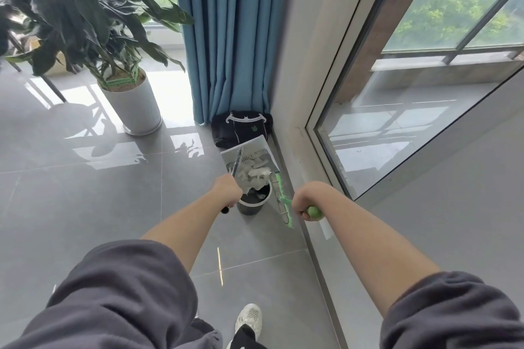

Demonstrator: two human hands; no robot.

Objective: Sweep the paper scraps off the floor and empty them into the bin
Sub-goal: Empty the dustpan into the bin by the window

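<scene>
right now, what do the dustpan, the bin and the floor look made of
Dustpan: pale grey plastic, matte, with moulded comb teeth.
Bin: dark plastic, probably, judging by its ribbed, slotted wall.
Floor: glossy grey tile, with grout lines and mirror-like window reflections.

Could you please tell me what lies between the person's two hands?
In the head view, the small dark round bin and the green-bristled broom head lie between the left hand and the right hand.
</scene>
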